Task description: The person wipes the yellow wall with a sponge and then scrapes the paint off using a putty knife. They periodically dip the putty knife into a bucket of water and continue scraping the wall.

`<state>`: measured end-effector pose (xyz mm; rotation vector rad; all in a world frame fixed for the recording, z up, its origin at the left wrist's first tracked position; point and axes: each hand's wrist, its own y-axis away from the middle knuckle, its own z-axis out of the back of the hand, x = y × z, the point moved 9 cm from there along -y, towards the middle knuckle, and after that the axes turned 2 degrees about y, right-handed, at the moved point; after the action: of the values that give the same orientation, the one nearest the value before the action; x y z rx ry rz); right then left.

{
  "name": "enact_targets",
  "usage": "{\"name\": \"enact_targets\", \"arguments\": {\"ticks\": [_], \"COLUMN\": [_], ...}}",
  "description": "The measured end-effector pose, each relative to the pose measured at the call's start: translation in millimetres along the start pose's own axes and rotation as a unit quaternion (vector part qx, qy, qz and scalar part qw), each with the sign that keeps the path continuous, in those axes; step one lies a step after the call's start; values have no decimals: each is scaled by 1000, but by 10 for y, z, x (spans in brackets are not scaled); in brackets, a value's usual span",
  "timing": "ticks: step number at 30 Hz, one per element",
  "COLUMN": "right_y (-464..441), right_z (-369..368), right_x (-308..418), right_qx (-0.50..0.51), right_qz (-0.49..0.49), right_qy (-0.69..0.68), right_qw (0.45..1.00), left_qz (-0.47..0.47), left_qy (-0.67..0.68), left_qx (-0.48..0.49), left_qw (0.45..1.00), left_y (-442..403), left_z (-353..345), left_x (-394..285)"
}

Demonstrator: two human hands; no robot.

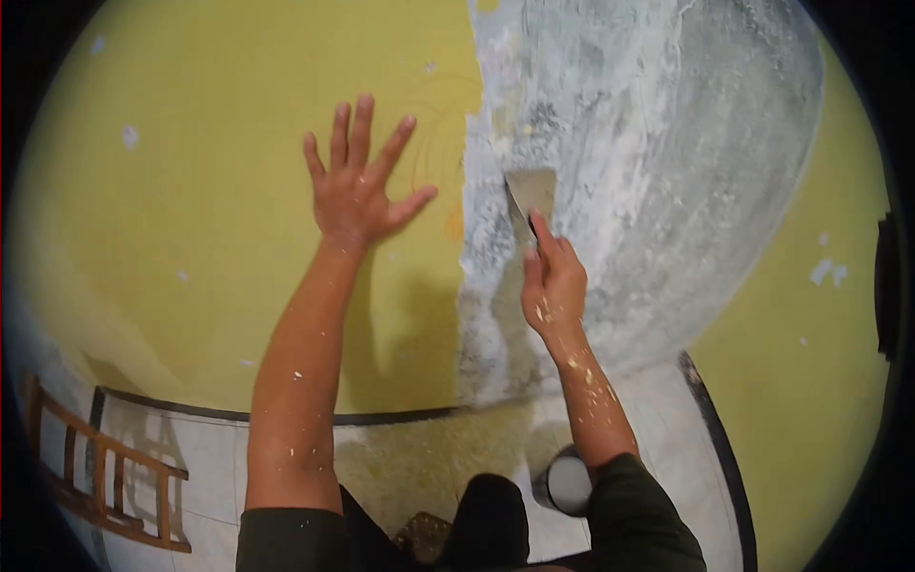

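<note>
My left hand (355, 195) lies flat against the yellow painted wall (229, 191), its fingers spread and nothing in them. To the right of it, my right hand (556, 286) grips a putty knife (533, 191) by the handle, most of which the fingers hide. The wide metal blade points up and lies over the bare grey-white patch (629, 172) where the paint is gone. A ragged edge of yellow paint runs top to bottom between my two hands. Pale flakes stick to both forearms, more thickly on the right one.
A wooden ladder-like frame (112, 469) stands at the lower left. On the tiled floor (212, 443) by my right elbow is a round container (570, 481) with a pale top. Yellowish flakes litter the floor below the wall. A dark object (886, 286) shows at the right edge.
</note>
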<state>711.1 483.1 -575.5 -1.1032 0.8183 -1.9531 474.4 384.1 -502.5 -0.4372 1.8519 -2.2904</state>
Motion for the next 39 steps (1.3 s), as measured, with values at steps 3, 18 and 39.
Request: {"name": "enact_targets", "arguments": {"ticks": [3, 18, 39], "right_y": [-256, -704, -739], "right_z": [2, 67, 111], "right_x": [325, 1044, 1035], "right_qx": [-36, -46, -51], "right_qz": [-4, -103, -60], "right_qy": [55, 183, 238], "right_qw": [998, 977, 968], "left_qz": [2, 5, -10], "left_qy": [9, 52, 74], "left_qx": [-7, 68, 68], "left_qw": [1000, 996, 995], "left_y": [-24, 29, 43], "left_z": [-19, -114, -92], "left_x": [23, 155, 151]}}
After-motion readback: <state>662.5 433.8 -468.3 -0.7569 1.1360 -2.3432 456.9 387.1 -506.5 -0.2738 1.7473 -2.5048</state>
